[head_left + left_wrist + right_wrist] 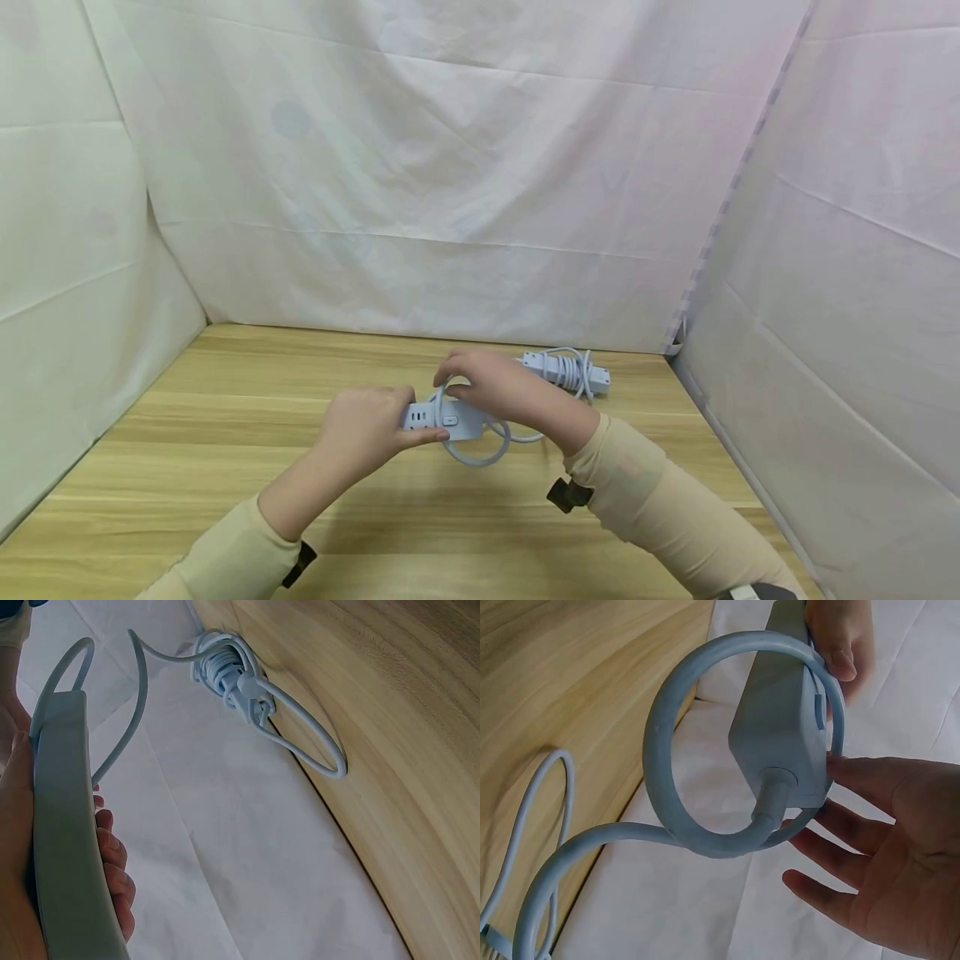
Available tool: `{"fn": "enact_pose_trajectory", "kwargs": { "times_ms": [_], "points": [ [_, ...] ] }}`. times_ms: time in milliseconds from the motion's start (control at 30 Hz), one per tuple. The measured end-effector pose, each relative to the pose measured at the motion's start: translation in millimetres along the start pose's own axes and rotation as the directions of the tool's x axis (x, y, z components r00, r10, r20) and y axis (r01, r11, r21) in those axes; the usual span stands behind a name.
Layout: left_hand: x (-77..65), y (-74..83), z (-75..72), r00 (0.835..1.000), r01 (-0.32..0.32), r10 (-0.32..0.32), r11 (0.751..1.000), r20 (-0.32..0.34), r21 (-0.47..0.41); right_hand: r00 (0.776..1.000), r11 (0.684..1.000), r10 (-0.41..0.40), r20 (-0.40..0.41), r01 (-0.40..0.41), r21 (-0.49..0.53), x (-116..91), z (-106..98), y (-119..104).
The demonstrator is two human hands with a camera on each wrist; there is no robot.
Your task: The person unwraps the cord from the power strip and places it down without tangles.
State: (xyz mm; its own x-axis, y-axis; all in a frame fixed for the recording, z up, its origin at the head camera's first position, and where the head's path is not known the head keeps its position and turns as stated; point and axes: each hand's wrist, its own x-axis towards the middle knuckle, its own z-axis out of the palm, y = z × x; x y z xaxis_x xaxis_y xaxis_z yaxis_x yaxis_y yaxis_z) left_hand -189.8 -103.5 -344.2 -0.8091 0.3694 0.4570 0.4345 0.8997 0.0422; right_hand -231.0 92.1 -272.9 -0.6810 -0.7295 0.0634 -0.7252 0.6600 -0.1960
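The left hand (367,423) grips the strip (468,423), and the right hand (495,387) pinches its cord (658,754), which makes a loop.

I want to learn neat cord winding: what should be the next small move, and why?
Perhaps the right hand should draw the loop of pale blue, round cord snug, because it stands wide and loose around the pale blue, rectangular plastic power strip, which the left hand grips.

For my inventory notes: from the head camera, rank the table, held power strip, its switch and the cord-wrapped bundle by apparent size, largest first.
1. Table
2. Held power strip and cord-wrapped bundle: too alike to rank; the strip is partly covered
3. Switch
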Motion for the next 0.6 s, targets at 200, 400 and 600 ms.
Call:
{"fn": "enact_pose_trajectory", "kwargs": {
  "times_ms": [200,400,600],
  "points": [
    [-0.4,-2.0,0.0,0.999,0.034,-0.034,0.999,0.041,-0.009,0.998,1.0,-0.004,-0.056,0.003,-0.017,-9.5,-5.4,2.0],
    [-2.1,-10.0,0.5,0.99,0.098,-0.096,0.995,0.106,-0.015,0.987,0.998,-0.048,-0.153,0.054,0.035,-27.1,-10.0,10.5],
    [-5.2,-21.3,-0.6,0.974,0.163,-0.157,0.986,0.161,-0.024,0.973,0.992,-0.044,-0.225,0.068,0.102,-44.2,-13.9,21.4]
  ]
}}
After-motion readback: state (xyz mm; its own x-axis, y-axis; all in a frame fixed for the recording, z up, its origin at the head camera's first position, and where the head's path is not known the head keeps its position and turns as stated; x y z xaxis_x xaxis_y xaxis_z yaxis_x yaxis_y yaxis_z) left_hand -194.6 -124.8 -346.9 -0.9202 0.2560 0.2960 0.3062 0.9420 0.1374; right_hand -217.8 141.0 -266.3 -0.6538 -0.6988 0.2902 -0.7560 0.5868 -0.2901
